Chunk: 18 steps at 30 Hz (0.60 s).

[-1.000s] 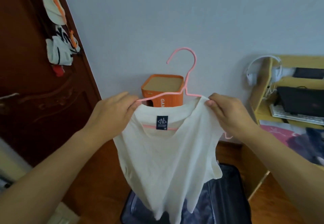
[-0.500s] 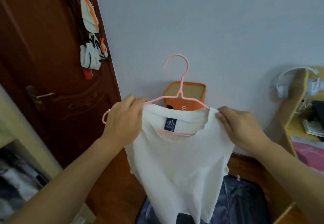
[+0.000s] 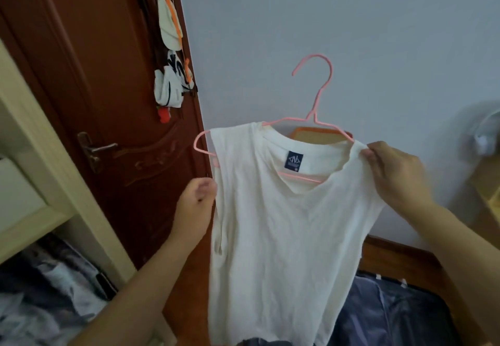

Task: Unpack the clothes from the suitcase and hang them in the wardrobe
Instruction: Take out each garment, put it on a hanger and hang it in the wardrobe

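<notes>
A white sleeveless shirt (image 3: 284,224) with a dark blue neck label hangs on a pink wire hanger (image 3: 315,96), held up in the middle of the head view. My right hand (image 3: 395,175) pinches the shirt's right shoulder over the hanger's arm. My left hand (image 3: 197,199) is lower, fingers curled at the shirt's left side edge and apparently gripping it. The hanger's left end sticks out bare past the left shoulder. The open suitcase (image 3: 392,316) with dark blue lining lies on the floor at the lower right. The cream wardrobe frame (image 3: 54,172) stands at the left.
Folded dark clothes (image 3: 40,291) lie on the wardrobe's lower shelf. A brown door (image 3: 108,75) with a metal handle (image 3: 94,151) stands behind, caps (image 3: 170,26) hanging on it. An orange box (image 3: 319,134) shows behind the shirt. A yellow desk edge (image 3: 487,191) is at far right.
The view has swung left toward the wardrobe and door. My left hand let go of the left shoulder and dropped to the shirt's side edge. The right hand kept its hold.
</notes>
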Each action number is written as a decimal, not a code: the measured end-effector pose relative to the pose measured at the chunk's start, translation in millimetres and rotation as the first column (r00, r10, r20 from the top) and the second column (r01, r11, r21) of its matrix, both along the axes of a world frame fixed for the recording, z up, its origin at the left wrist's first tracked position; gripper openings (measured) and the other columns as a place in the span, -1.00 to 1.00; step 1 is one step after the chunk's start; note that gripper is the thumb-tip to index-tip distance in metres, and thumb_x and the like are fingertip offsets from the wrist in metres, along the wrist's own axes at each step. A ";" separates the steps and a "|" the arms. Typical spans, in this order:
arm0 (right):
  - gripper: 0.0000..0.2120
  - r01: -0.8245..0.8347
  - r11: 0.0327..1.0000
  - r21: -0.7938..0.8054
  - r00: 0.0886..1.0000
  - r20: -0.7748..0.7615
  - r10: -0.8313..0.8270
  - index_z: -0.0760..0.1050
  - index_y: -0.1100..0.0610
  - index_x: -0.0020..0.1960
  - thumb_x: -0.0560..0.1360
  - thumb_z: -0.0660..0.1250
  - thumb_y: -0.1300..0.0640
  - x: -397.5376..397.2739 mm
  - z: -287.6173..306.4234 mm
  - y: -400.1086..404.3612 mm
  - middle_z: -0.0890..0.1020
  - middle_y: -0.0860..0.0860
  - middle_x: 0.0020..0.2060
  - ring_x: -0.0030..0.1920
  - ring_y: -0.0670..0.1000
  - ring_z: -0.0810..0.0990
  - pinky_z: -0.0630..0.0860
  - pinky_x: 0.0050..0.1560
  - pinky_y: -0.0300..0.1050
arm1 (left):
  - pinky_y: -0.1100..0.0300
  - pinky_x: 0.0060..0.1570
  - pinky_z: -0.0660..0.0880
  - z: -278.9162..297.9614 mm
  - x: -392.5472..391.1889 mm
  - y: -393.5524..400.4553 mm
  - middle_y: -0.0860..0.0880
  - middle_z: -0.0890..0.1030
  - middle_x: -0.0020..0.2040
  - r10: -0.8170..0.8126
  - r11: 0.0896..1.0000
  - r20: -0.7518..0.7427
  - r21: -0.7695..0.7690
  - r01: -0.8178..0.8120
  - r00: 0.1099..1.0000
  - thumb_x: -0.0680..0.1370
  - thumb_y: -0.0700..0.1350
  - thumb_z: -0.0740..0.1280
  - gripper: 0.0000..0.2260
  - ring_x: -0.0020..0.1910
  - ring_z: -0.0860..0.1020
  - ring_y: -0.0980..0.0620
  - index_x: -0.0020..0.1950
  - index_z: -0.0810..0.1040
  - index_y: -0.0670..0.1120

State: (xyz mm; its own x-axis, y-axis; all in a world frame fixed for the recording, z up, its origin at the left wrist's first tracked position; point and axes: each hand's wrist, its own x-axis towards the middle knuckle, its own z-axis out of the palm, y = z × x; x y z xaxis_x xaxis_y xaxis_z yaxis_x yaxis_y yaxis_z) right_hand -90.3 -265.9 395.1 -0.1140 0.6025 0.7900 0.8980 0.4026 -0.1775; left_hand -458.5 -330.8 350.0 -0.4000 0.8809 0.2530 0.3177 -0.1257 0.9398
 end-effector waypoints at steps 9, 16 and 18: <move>-0.65 -0.042 0.999 0.020 0.999 0.012 0.042 0.54 0.22 -0.03 0.61 0.08 0.00 -65.7 -15.2 4.3 0.57 0.13 -0.36 -0.42 0.23 0.53 0.35 -0.35 -0.10 | 0.00 0.10 0.62 22.3 -66.7 12.3 -0.03 0.71 -0.05 -0.006 1.000 0.148 0.004 0.006 0.989 0.63 -0.08 0.35 -0.91 -0.01 0.68 -0.04 0.02 0.63 -0.06; -0.59 -0.150 0.989 -0.002 0.988 0.032 0.150 0.55 0.19 -0.02 0.62 0.06 -0.07 -92.9 -7.6 5.7 0.55 0.11 -0.41 -0.44 0.24 0.53 0.50 -0.41 0.02 | -0.06 0.21 0.39 58.2 -88.8 -12.3 -0.11 0.47 0.24 0.406 0.881 -0.725 0.473 -0.026 0.557 0.64 0.00 0.30 -0.67 0.23 0.44 -0.11 0.37 0.47 -0.08; -0.60 -0.225 0.974 0.014 0.973 0.051 0.224 0.56 0.17 -0.03 0.63 0.08 -0.08 -100.2 5.2 8.2 0.58 0.08 -0.40 -0.42 0.21 0.55 0.50 -0.40 0.00 | -0.05 0.14 0.44 79.5 -90.2 -4.5 -0.05 0.56 0.17 0.211 0.929 -0.923 0.291 0.229 0.321 0.66 0.09 0.17 -0.61 0.17 0.52 -0.11 0.45 0.44 -0.03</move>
